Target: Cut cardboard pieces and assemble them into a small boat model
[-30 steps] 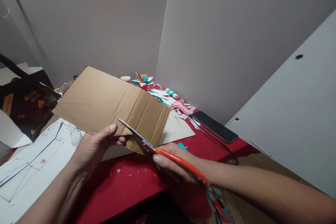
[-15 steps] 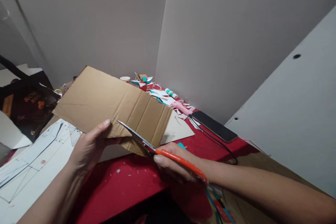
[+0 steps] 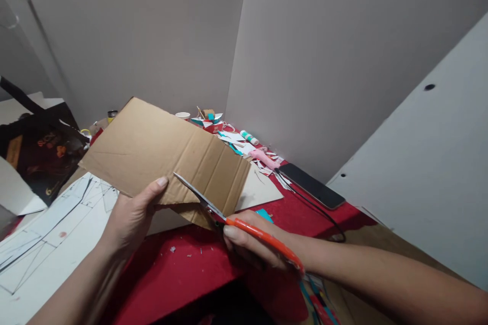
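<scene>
A creased sheet of brown cardboard (image 3: 152, 142) is held up and tilted above the table. My left hand (image 3: 139, 208) grips its lower edge, thumb on top and fingers underneath. In my right hand (image 3: 253, 241) is a pair of scissors (image 3: 263, 233) with orange handles. One blade lies over the cardboard's face, pointing up and left; the other is mostly hidden beneath. A partly cut flap (image 3: 196, 215) bends down under the lower edge, between the left hand and the scissors' pivot.
The red-covered table (image 3: 179, 274) carries a drawn paper pattern (image 3: 57, 228) at left and a black phone (image 3: 310, 185) with a cable at right. Paper scraps, a pink tool (image 3: 264, 158) and a cup (image 3: 183, 116) are behind. Grey panels (image 3: 305, 51) enclose the back.
The cardboard and left hand have shifted slightly right. The scissors remain at the lower edge, and the flap under it hangs a little differently.
</scene>
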The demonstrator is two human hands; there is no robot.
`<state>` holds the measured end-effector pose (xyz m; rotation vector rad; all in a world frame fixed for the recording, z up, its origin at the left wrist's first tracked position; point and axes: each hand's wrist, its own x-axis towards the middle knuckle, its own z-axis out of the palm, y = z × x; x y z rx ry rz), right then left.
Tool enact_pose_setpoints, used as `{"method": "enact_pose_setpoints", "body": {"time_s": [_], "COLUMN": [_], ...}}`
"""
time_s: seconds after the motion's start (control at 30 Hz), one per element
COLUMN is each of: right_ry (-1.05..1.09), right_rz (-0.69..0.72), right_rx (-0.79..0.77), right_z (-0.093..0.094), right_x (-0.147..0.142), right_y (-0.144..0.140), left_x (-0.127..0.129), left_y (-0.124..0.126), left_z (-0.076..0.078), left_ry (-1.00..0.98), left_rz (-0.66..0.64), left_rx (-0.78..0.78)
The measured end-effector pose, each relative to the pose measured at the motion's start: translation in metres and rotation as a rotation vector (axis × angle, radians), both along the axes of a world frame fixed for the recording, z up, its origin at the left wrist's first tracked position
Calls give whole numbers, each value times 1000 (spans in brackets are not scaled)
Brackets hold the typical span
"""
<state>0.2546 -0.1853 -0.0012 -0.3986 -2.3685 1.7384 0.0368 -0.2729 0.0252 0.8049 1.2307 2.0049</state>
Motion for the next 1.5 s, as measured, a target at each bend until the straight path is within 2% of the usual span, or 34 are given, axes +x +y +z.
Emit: {"method": "enact_pose_setpoints", "body": {"time_s": [0.17,0.4,0.5,0.6,0.73,0.97,1.13,1.23,1.5], "right_ry": [-52,10,37,50,50,-10,-9,11,14], "right_rz": [-43,-46,-4,33,18,-56,-52,-34,20], "right_rx": [-91,-189,-159,-59,0,-169,-143,-70,114], "right_z": [-6,-19,-19,-12,-8,-14,-17,-18,-9], "right_x": [2,4,3,2,3,7,7,5,5], "right_y": [0,-3,-2,0,0,-4,0,3,6], "left_x": [1,-2,-2,-1,-1,3,8,8,5], "left_y": [0,1,0,-1,-2,-5,-4,-3,-3], "left_z": [0,-5,-6,-7,-7,-2,5,7,4], "left_ry": [-54,-54,-44,-29,-7,-10,-99,-139,-102], "left_rz": [-26,-70,-79,-74,-82,-109,-87,-57,-10], "left_rx": [-39,-25,-35,-49,-34,-58,-78,-91,-46]}}
